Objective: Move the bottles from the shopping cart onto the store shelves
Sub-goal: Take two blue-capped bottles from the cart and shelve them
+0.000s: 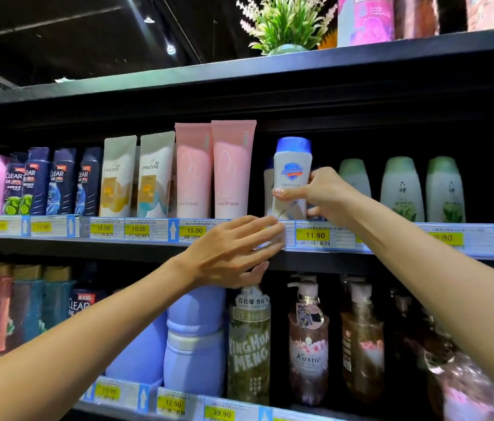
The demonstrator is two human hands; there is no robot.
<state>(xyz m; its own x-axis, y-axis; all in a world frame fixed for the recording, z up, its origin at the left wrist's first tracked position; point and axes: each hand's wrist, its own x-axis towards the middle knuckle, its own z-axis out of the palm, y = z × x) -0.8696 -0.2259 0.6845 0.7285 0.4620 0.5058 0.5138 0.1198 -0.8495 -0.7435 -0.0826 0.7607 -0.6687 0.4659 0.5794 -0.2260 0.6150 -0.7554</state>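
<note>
Far to the left of the left hand [233, 247], on the middle shelf [124, 242], stand four dark blue bottles [63, 180] marked CLEAR. Next come two pale pouches [136, 174] reading PANTENE, then two pink tubes [214, 170] directly above that hand, their small print unreadable. Yellow price tags [136, 229] below them read 18.00, 18.00 and 15.00.

The left hand is spread, fingers straight, fingertips resting against the shelf's front rail just below the white bottle [292, 174]. That bottle has a blue cap and a blue Safeguard shield; the right hand [324, 194] grips its lower half, thumb across the front, and its base sits at the shelf edge. One similar bottle stands partly hidden behind it. A tag under the right hand reads 11.90.

Right of the right hand stand three white bottles with green caps [402, 189] bearing Chinese characters.

Below the hands, on the lower shelf, two lilac bottles [194, 338] come first, then one bottle lettered YING HUA MENG [248, 347], then one labelled Kustic [308, 341].
</note>
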